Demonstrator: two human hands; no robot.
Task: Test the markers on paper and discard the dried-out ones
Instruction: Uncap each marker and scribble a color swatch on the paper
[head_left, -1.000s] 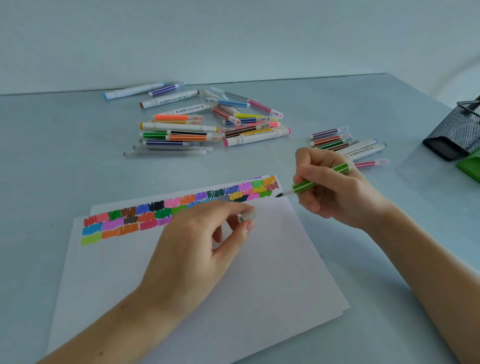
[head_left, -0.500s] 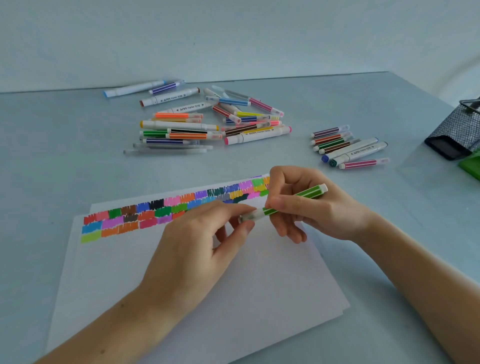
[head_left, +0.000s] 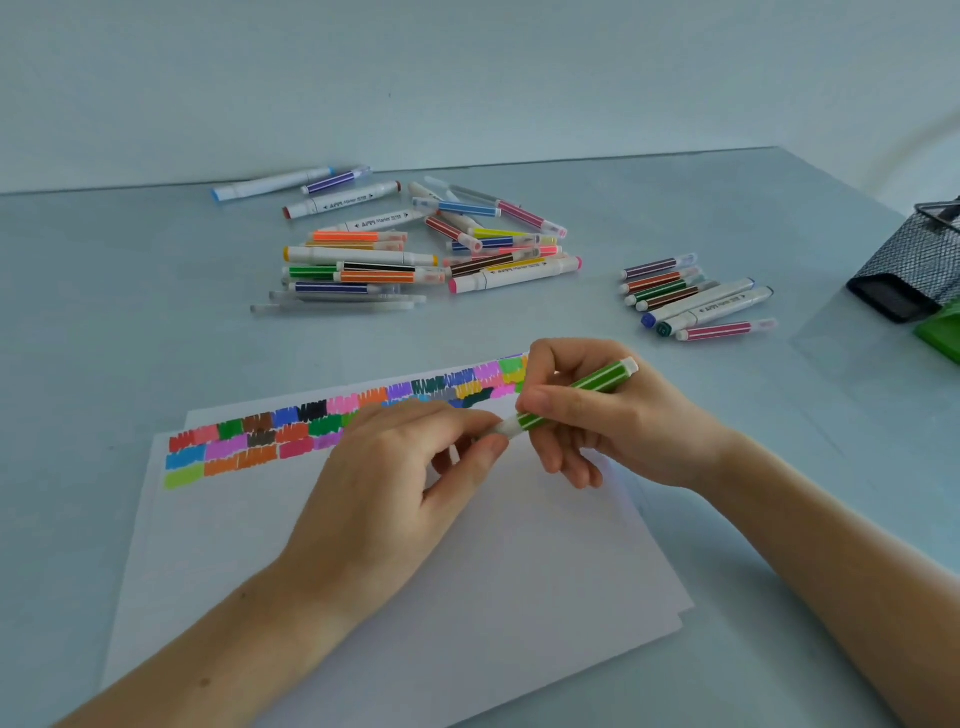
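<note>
From the head camera, at centre frame, the right hand (head_left: 613, 415) curls round the barrel of the green marker (head_left: 576, 395), while the left hand (head_left: 395, 467) pinches the cap (head_left: 501, 428) at its lower end between thumb and fingertips, probably to seal it after testing. Both hover above the paper (head_left: 415, 571), whose upper edge carries colour swatches (head_left: 291, 431). A large pile of markers (head_left: 395, 249) lies upper centre; a smaller group (head_left: 696, 296) sits upper right, perhaps sorted. The tip is hidden, so whether the cap is fully seated is unclear. A mesh holder (head_left: 914, 265) is cut off at right.
</note>
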